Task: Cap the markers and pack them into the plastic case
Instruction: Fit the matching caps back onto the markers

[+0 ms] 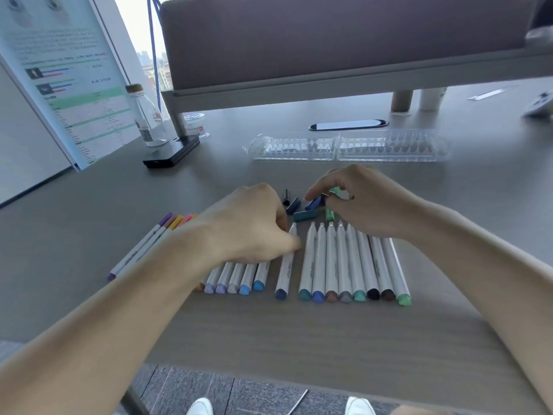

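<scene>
L hand (248,223): palm down over the left batch, fingers curled; thumb & fingertips pinch the upper barrel of the navy-end marker (286,262).
R hand (359,202): fingers curled, pinching a blue cap (314,202) w/ thumb & forefinger, just above the cap pile.
Navy-end marker: lies alone in the gap btw the two batches, bare white tip pointing away from the person.
Right batch (353,265): eight uncapped markers side by side, touching, tips away; near ends teal, blue, brown, grey, mint, black, dk brown, lt green.
Left batch (236,277): approx. six markers, upper halves hidden under L hand; near ends lavender, pale grey, blue.
Capped markers (149,244): far left, diagonal; purple, yellow, pink, orange caps at the far end.
Loose caps (305,215): black, navy, teal, green on the table (299,339) btw the hands, just beyond the marker tips.
Plastic case (347,145): clear, lying open, two halves side by side, beyond both hands, well apart from the markers.
Behind case: phone (348,125) face up.
Far left: bottle (146,118), black box (172,151).
</scene>
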A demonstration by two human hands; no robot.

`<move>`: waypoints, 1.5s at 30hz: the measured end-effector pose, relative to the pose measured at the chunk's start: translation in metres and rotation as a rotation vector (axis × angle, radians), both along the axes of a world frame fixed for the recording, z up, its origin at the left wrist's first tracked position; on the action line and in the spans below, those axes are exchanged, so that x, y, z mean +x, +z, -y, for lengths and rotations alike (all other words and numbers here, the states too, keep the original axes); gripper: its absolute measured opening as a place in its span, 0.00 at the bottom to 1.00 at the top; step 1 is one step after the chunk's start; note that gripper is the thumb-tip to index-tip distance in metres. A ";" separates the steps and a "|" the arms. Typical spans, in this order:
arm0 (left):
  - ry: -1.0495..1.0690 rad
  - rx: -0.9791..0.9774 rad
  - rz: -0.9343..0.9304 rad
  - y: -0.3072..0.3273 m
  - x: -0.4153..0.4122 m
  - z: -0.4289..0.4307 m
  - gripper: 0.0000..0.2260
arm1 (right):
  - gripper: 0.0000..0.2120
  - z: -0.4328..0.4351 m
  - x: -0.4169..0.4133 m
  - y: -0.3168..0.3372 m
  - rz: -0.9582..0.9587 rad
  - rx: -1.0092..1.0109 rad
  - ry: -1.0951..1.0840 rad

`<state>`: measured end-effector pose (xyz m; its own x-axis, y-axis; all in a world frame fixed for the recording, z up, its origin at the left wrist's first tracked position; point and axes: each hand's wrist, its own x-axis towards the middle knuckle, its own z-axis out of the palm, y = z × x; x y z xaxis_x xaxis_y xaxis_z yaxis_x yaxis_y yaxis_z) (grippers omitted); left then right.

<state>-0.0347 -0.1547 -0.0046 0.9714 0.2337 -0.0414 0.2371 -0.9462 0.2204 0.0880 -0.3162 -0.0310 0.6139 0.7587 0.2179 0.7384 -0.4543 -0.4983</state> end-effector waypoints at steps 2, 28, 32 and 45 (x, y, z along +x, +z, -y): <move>-0.003 -0.059 0.026 0.006 0.000 -0.005 0.11 | 0.17 -0.001 0.002 0.000 0.017 0.015 -0.016; -0.056 -0.814 0.423 0.004 0.023 -0.036 0.12 | 0.09 -0.001 0.006 -0.004 -0.022 0.025 -0.146; -0.115 -0.971 0.536 -0.002 0.026 -0.042 0.15 | 0.09 -0.001 0.005 -0.001 -0.040 0.029 -0.148; -0.055 -1.068 0.703 -0.006 0.024 -0.045 0.13 | 0.07 -0.020 0.006 0.009 0.146 -0.192 -0.096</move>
